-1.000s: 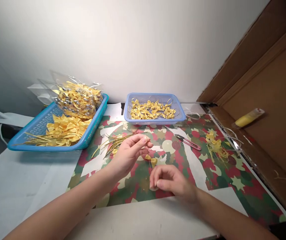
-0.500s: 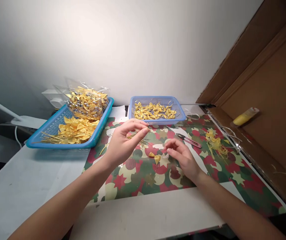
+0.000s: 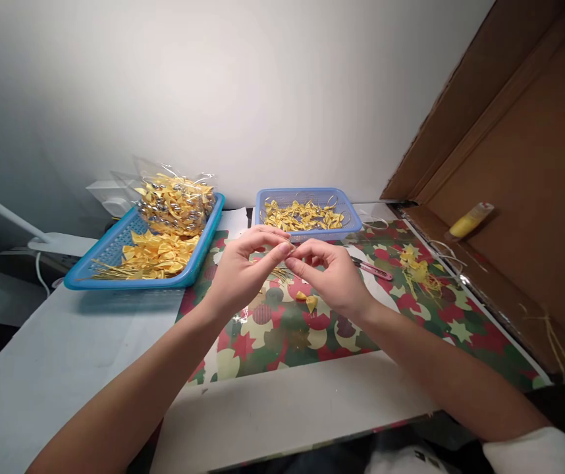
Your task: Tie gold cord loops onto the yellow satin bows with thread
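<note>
L hand & R hand fingertips pinched together above yellow bow; held item unclear, no readable text

whatever the left hand and right hand pinch between their meeting fingertips is too small to tell, perhaps a thin gold wire. the hands partly hide the gold strands on the desk.
</note>
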### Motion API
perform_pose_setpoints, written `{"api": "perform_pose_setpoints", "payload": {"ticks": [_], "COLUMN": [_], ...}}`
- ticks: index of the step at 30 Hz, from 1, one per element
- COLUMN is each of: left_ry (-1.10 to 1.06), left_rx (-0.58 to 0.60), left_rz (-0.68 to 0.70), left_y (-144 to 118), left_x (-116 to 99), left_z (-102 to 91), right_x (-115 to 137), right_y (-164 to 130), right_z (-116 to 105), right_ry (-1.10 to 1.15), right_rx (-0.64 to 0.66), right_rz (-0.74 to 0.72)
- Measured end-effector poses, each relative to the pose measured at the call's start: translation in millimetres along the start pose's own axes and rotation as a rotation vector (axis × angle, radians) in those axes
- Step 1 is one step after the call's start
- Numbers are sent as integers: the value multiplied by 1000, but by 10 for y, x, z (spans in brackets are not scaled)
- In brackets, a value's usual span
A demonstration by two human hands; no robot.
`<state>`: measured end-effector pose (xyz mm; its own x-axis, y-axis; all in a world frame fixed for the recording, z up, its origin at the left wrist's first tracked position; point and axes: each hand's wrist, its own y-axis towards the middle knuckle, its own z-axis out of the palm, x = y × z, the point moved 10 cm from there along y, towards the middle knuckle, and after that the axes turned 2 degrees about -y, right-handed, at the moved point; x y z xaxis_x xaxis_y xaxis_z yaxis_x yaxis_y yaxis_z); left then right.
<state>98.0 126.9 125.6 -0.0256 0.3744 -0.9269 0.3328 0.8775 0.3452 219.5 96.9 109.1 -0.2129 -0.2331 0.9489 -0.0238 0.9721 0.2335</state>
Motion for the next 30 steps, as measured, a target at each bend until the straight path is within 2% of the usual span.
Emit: {"api": "perform_pose_setpoints", "payload": {"ticks": [5,12,21,30], "left_ry": [-6,-20,-10,-36], "left_rx": [-31,-89,-97,-106], "left_rz": [10,43,25,42], "left_y": [4,21,14,34], "left_x": [-35,-64,-61,-55], "left_z": [-62,-138,-156,-182], "right_x": [19,18,-80,-88], "right_y": [10,-7,-9,-7], "right_z": [-8,-55,-93,-41], "right_ry": [140,250,178,182], "right_rx": [117,200,218,231], "right_rz": [69,184,242,248]}}
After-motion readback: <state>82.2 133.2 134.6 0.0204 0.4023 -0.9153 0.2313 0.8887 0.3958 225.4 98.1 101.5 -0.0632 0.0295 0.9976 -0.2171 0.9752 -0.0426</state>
